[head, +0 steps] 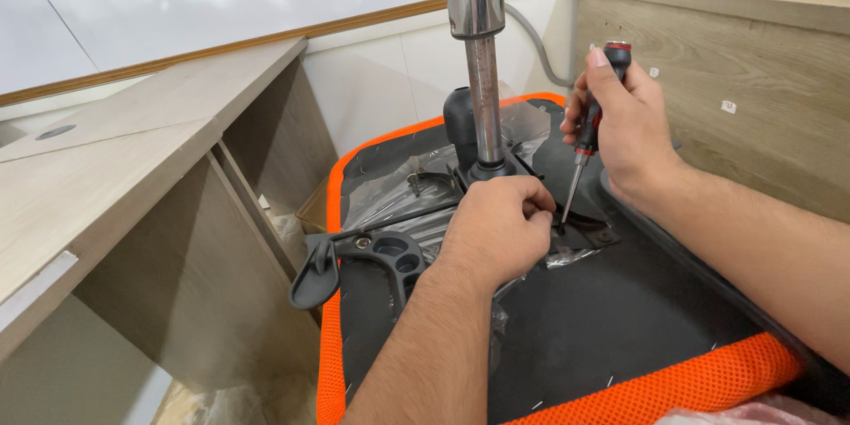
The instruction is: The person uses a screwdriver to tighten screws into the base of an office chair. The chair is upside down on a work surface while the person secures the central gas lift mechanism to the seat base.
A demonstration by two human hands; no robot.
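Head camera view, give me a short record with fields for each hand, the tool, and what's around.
right hand: right hand grips a screwdriver, held near upright
tool tip: down at the black metal bracket
left hand: left hand rests on the bracket, fingers beside the tip
seat: upturned black chair seat with orange mesh edge
column: chrome column rising from the bracket
surroundings: wooden desks

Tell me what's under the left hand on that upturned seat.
The left hand rests on the black metal mounting plate, over crinkled clear plastic wrap, beside the chrome column. The screwdriver tip meets the plate at its fingertips; any screw there is hidden.
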